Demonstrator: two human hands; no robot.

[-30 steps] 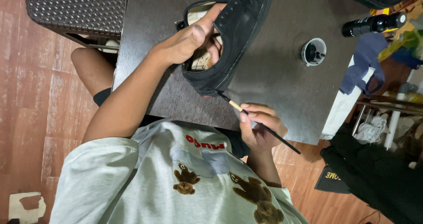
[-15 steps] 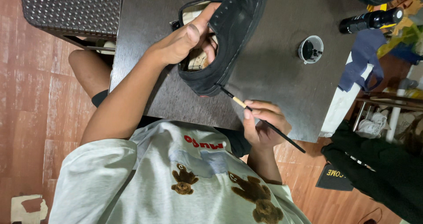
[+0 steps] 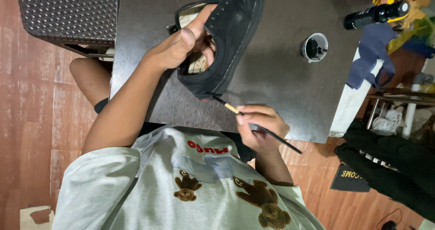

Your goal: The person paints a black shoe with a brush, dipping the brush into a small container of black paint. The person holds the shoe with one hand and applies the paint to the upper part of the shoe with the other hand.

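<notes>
In the head view, looking straight down, a person in a pale grey shirt printed with brown bears is sitting at a dark table (image 3: 281, 89) that is filling the upper middle of the frame. A black shoe (image 3: 229, 35) is lying on the table in the upper centre, running from the top edge down toward the middle, its opening facing left. The left hand (image 3: 183, 42) is reaching in from the lower left along a bare forearm and is gripping the shoe at its opening, thumb stretching up along the rim and fingers curling inside, so the hand is closed on the shoe. Just below the shoe, at centre right, the right hand (image 3: 258, 128) is pinching a thin paintbrush (image 3: 253, 125) with a dark handle and a pale band near the tip; the fingers are folding tightly around it. The brush is slanting from lower right to upper left, and its tip is touching the shoe's lower edge near the sole. The two hands are sitting near each other, the shoe between them. To the right of the shoe, well apart, a small round pot (image 3: 314, 47) holding something black is standing on the table. A black cylinder (image 3: 376, 13) is lying at the upper right, beside blue cloth (image 3: 369, 53). A dark woven stool (image 3: 68, 15) is occupying the upper left, over reddish floorboards.
</notes>
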